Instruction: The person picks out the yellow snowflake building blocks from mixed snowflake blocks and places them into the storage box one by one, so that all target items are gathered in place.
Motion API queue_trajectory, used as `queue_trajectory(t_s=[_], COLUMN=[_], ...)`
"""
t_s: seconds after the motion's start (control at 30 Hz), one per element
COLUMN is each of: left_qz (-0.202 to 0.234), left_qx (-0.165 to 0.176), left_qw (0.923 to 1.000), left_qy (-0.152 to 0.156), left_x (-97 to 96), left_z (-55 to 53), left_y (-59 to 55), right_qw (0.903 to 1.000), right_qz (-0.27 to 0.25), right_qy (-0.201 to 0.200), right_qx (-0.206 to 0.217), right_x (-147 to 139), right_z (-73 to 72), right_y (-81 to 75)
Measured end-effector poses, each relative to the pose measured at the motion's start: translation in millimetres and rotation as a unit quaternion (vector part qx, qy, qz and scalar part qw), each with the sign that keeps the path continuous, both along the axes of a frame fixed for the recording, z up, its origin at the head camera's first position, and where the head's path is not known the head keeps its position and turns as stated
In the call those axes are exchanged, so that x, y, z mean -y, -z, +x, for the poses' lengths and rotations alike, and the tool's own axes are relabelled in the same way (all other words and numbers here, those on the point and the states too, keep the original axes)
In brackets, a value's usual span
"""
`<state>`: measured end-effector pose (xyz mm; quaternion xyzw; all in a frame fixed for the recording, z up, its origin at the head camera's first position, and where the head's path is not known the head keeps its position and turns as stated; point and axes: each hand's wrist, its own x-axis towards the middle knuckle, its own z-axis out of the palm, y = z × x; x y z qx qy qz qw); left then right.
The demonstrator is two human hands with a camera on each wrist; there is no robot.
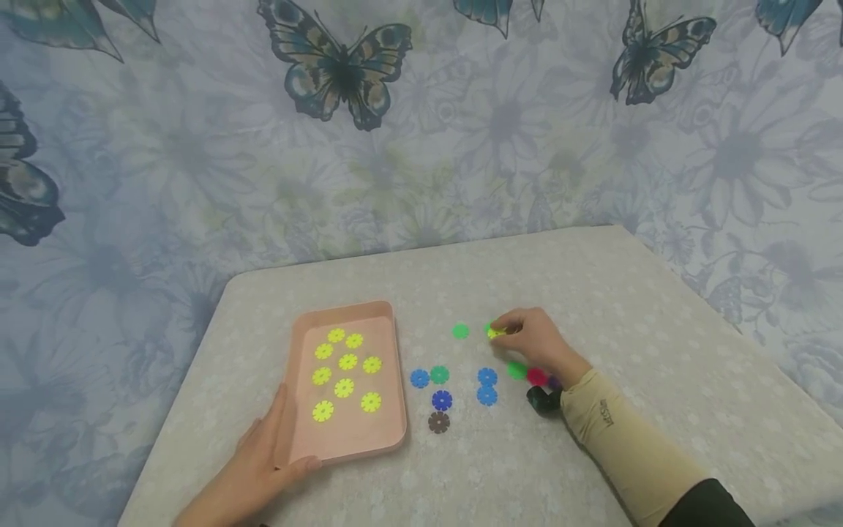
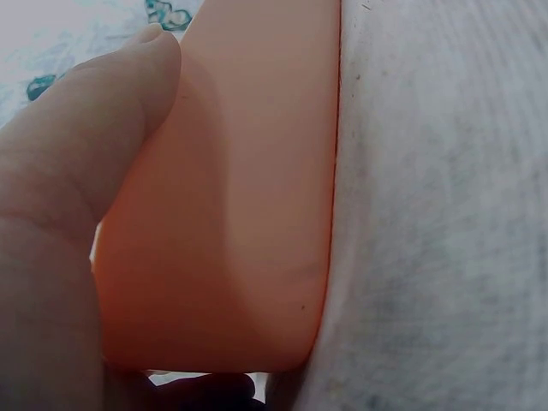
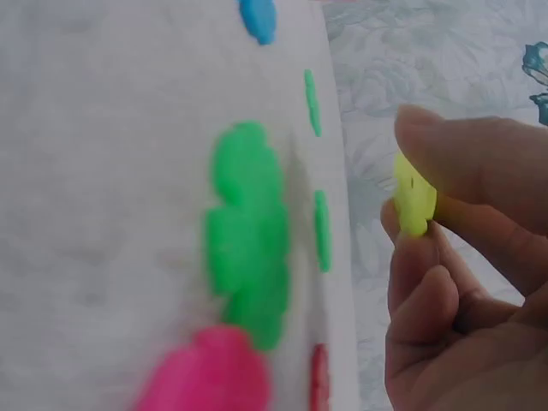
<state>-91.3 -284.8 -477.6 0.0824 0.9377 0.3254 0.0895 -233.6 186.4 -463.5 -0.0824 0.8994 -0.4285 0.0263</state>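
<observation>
A pink tray [image 1: 388, 443] lies on the left of the table with several yellow snowflake discs [image 1: 347, 361] in it. My left hand [image 1: 263, 439] grips the tray at its near left corner, thumb at the near edge and fingers along the left side. In the left wrist view the thumb [image 2: 128, 111] lies against the tray wall [image 2: 274, 188]. Above the table, my right hand [image 1: 536, 340] pinches a yellow snowflake disc [image 3: 414, 197] between thumb and fingers. Behind that disc a green disc [image 1: 488, 329] shows partly.
Right of the tray lie a green disc [image 1: 460, 331], a teal-green disc [image 1: 439, 375], several blue discs [image 1: 487, 376] and a brown disc [image 1: 438, 422]. Under my right wrist are a green disc [image 1: 516, 370] and a pink disc [image 1: 536, 377]. A butterfly-patterned wall covering [image 1: 421, 146] stands behind the table.
</observation>
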Motion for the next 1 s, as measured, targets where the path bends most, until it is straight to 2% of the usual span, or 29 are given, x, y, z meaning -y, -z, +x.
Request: queue_trajectory(t_s=[0.1,0.2,0.33,0.47,0.67,0.83,1.0], left_qz=[-0.006,-0.018,0.002,0.022,0.019,0.016,0.018], left_qx=[0.01,0.008,-0.028,-0.037,-0.031,-0.026,-0.036], left_qw=[0.9999,0.9998,0.9996,0.999,0.9993,0.9995,0.9992], left_qy=[-0.005,-0.005,0.01,0.015,0.01,0.003,0.006], left_x=[1.1,0.7,-2.0,-2.0,0.7,0.3,-0.4], left_z=[1.9,2.9,0.0,-0.9,0.7,1.6,0.2], left_y=[-1.4,-3.4,-3.6,-1.1,1.2,-2.0,-4.4], right_qw=[1.0,0.9999,0.9997,0.9985,0.9955,0.9915,0.9915], right_qz=[-0.003,-0.01,-0.022,-0.039,-0.058,-0.096,-0.104], right_qy=[-0.003,0.0,-0.004,-0.035,-0.074,-0.088,-0.071], right_qx=[-0.003,-0.005,-0.005,-0.015,-0.018,0.002,0.034], right_x=[4,10,26,60,127,181,217], right_z=[-2.0,-3.2,-8.7,-21.1,-32.8,-40.9,-43.8], right_y=[-5.3,-17.5,-37.3,-50.4,-67.0,-69.5,-62.4])
